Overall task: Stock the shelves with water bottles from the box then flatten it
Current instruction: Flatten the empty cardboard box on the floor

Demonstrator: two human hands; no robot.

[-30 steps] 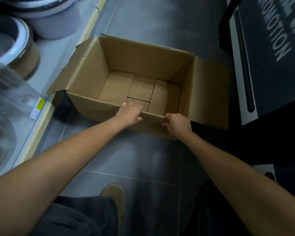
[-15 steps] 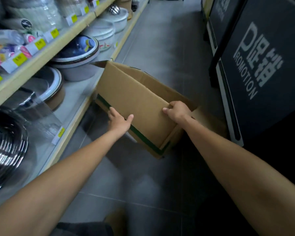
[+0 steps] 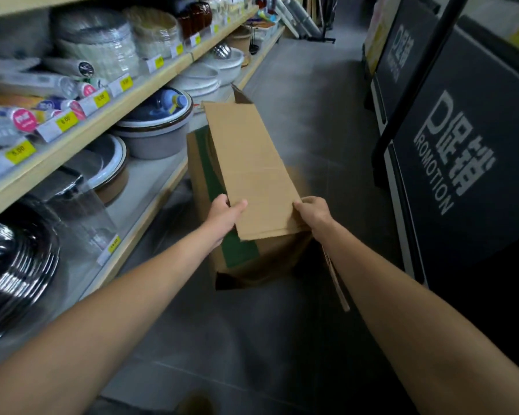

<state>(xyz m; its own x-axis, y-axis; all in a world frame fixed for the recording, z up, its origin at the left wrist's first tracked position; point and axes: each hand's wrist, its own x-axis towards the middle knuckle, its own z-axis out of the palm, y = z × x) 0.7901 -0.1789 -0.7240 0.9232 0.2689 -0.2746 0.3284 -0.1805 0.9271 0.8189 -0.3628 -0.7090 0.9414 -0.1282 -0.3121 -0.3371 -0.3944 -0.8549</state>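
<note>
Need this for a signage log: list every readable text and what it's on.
"PROMOTION", beside large Chinese characters: dark sign panel.
"8.00": near yellow tag, shelf edge.
"6.00": farther yellow tag, same edge.
Other tags and product labels: too blurred.
Cardboard box: no readable print.

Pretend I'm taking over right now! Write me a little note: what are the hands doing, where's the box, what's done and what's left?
Left hand: grips the left edge of the cardboard box.
Right hand: grips its right edge.
Box: tipped over in the aisle beside the lowest shelf, not flat yet.
Done: no water bottles in view; the box's inside is hidden, so check it is empty.
Left: flatten the box.
</note>
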